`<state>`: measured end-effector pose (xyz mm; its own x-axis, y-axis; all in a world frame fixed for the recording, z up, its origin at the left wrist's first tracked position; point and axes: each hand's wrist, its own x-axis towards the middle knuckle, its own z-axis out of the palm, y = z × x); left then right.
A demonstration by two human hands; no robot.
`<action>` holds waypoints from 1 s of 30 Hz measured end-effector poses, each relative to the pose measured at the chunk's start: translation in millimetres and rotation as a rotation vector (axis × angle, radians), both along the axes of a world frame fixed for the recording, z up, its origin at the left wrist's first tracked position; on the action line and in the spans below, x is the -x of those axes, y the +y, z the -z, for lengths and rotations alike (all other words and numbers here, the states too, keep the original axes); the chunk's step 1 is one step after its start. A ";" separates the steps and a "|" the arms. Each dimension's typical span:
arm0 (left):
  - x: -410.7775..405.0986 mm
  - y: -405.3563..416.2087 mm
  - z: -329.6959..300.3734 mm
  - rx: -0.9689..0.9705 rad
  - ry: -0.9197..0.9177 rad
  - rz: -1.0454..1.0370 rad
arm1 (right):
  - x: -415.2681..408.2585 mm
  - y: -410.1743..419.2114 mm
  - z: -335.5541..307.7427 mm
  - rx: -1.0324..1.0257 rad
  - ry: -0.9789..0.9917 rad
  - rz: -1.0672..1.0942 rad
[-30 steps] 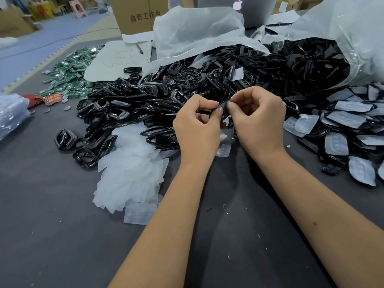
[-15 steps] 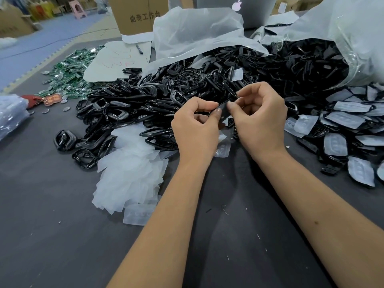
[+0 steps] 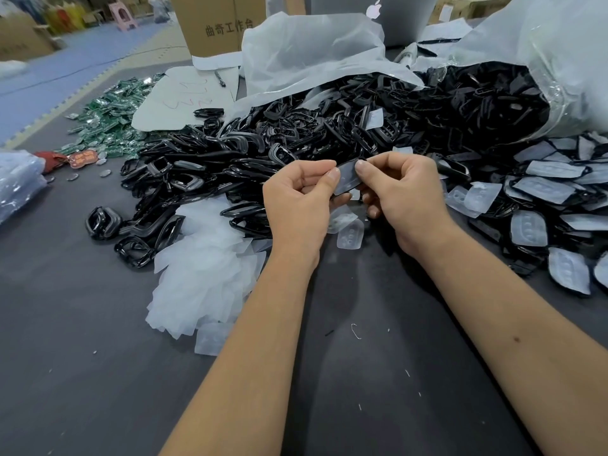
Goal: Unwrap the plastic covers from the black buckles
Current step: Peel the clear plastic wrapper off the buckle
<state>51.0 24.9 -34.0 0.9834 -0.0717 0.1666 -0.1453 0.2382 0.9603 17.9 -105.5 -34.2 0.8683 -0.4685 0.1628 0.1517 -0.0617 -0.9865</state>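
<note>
A black buckle in a clear plastic cover [image 3: 347,177] is held between my two hands over the dark table [image 3: 98,373]. My left hand [image 3: 297,200] pinches its left edge with thumb and forefinger. My right hand [image 3: 403,194] pinches its right edge the same way. A big heap of bare black buckles [image 3: 263,149] spreads behind and to the left of my hands. Covered buckles [image 3: 546,205] lie in a pile at the right. A mound of loose clear covers [image 3: 200,274] sits left of my left forearm.
A large clear bag [image 3: 539,70] spills black buckles at the back right. Green packets [image 3: 108,123] and a white sheet with a pen [image 3: 184,97] lie at the back left. A cardboard box [image 3: 217,24] and a grey laptop [image 3: 378,14] stand behind. Two loose covers [image 3: 348,230] lie under my hands.
The buckle has turned from edge-on to show its covered flat face. My right hand has dropped a little, and its thumb and forefinger have moved onto the buckle's right edge.
</note>
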 end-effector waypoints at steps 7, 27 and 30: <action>0.1 0.9 1.7 -0.053 -0.014 0.017 | -1.6 -0.8 0.8 0.050 0.019 0.051; -5.1 8.8 2.3 -0.190 0.010 0.032 | -0.6 -9.4 5.2 0.504 -0.029 0.048; -6.1 11.0 0.5 -0.183 0.028 0.016 | 4.2 -11.3 1.9 0.619 -0.083 -0.034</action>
<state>57.1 35.9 -34.5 0.9859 -0.1139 0.1223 -0.1159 0.0616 0.9913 13.8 -116.8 -36.1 0.8538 -0.2382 0.4628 0.2381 -0.6119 -0.7542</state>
